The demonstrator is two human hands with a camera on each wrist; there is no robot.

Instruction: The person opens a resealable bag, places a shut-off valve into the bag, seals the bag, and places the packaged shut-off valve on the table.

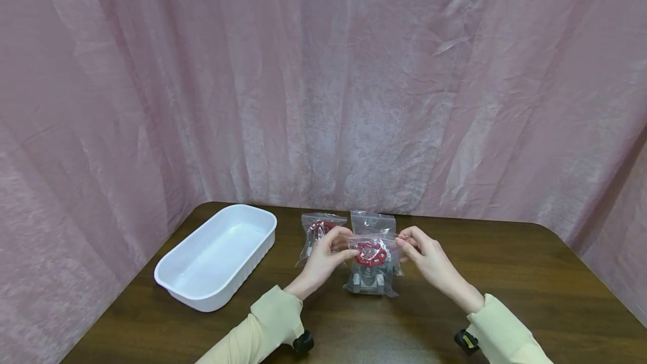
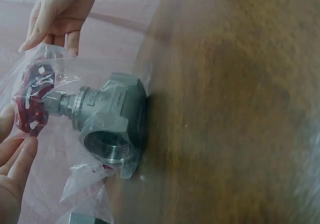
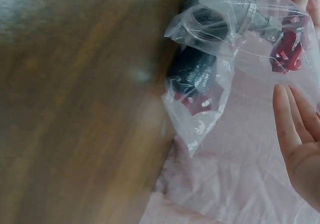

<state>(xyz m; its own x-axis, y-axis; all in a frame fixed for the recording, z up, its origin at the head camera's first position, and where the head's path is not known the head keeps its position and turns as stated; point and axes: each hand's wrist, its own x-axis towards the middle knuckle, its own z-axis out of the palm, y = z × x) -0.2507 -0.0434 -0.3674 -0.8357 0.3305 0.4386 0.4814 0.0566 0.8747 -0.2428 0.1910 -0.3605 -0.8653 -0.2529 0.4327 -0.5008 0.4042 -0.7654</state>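
Observation:
A grey metal valve (image 1: 368, 280) with a red handwheel (image 1: 371, 254) stands upright on the table inside a clear zip bag (image 2: 116, 66). My left hand (image 1: 326, 256) pinches the bag's upper left edge, fingertips right beside the handwheel. At the opposite upper corner my right hand (image 1: 428, 256) pinches the plastic between thumb and fingers. Between the two hands the bag's top edge is stretched across. In the right wrist view the valve's threaded opening (image 3: 207, 24) shows through the plastic.
Close behind is another clear bag (image 1: 374, 223). A further bagged valve with a red handwheel (image 1: 320, 229) lies at its left. The white plastic tray (image 1: 217, 257) sits on the left of the brown wooden table (image 1: 505, 263). A pink curtain (image 1: 323, 83) hangs behind.

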